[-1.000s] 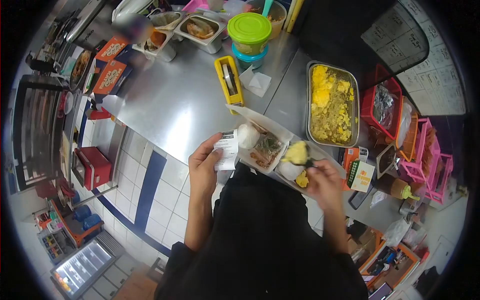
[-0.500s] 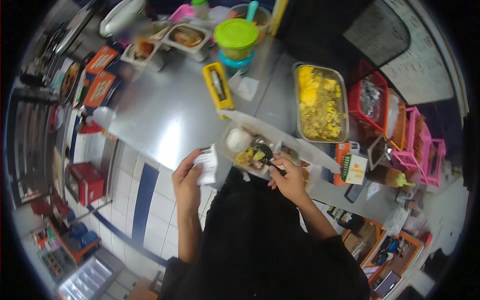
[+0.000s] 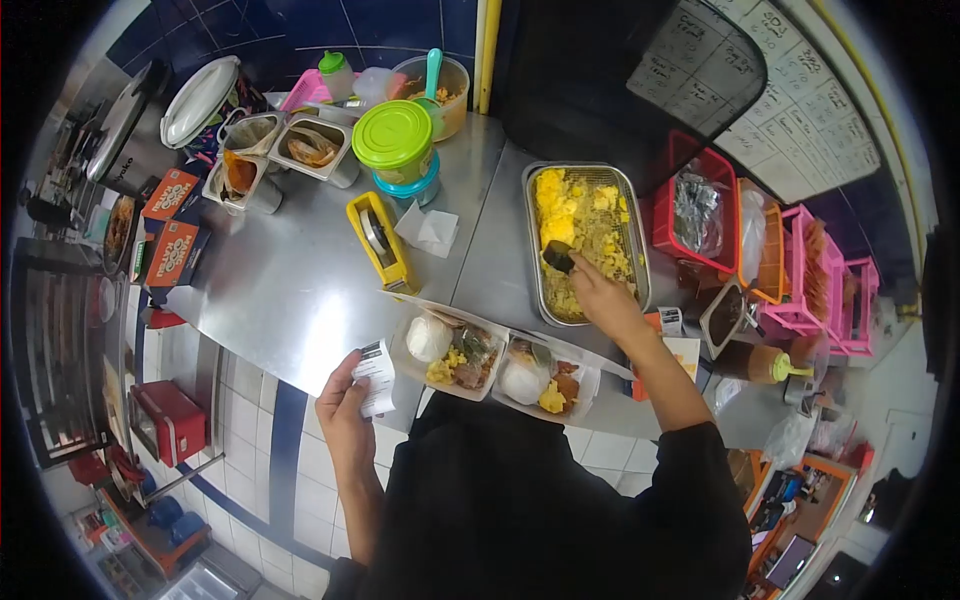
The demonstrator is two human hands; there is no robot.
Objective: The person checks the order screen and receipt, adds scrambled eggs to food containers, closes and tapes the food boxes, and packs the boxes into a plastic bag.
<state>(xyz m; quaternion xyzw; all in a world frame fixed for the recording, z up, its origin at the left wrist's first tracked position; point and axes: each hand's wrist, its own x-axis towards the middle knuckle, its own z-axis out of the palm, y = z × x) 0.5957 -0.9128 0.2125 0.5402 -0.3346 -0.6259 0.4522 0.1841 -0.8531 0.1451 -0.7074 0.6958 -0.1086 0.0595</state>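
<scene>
My left hand pinches a printed paper receipt over the near edge of the counter. My right hand is closed round a black spoon, its bowl down in the metal tray of chopped yellow scrambled egg. Between my hands, close to my body, are two open paper food boxes. The left box holds a white rice mound, yellow egg and dark meat pieces. In the right box lie rice, a bit of egg and reddish-brown pieces.
Behind the boxes are a yellow tape dispenser, white paper and a green-lidded tub. Metal food pans stand at the back left. A red basket, pink rack and sauce bottle are to the right.
My right hand has moved from the left food box up and right to the egg tray with the spoon. The receipt stays in my left hand. The view has shifted, and the right box now shows.
</scene>
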